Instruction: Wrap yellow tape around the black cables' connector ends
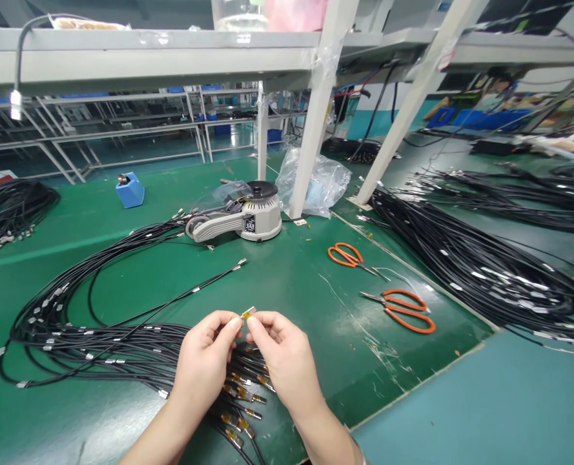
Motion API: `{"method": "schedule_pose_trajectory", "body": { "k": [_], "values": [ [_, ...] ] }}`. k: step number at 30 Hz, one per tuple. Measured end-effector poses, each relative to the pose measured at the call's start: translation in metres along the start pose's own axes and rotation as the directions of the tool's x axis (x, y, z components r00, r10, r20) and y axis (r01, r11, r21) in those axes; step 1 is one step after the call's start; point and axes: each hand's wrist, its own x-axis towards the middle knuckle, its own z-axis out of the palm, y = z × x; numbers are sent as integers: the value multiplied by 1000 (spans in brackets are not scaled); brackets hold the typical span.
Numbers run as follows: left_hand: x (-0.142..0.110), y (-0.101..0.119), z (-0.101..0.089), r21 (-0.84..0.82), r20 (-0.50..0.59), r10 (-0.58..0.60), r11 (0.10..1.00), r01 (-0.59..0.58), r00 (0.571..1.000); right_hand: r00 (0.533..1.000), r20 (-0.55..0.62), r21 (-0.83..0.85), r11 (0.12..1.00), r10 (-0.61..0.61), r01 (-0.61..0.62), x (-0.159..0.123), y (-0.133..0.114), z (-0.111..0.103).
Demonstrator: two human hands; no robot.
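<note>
Above black cables [136, 339] on a green table [310, 290], fingers of the left hand [206, 355] and right hand [281, 349] pinch a small, amber-taped metal connector [248, 313] from opposite sides, apparently steadying it; orange-handled scissors [387, 302] lie to the right, seemingly within reach.

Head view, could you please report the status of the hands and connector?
Left hand, right hand: both on the connector. Yellow tape showing on it. Other cable ends crowded close below.

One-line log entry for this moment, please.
left hand: pinching yellow-taped connector | right hand: pinching same connector | nearby: black cables, tape dispenser, two scissors
</note>
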Motion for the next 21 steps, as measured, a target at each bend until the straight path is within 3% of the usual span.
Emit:
{"method": "schedule_pose_trajectory", "body": {
  "k": [7, 15, 21],
  "values": [
    [0, 2, 0, -171, 46, -38, 984, 45, 998, 1000, 10, -20, 999, -27, 27, -1, 1, 0],
    [5, 1, -6, -331, 182, -75, 934, 132, 981, 995, 40, 18, 996, -92, 91, 0, 1, 1],
    [9, 6, -16, -340, 368, -51, 922, 185, 929, 972, 74, -74, 970, -225, 230, 1, 7, 0]
  ]
}}
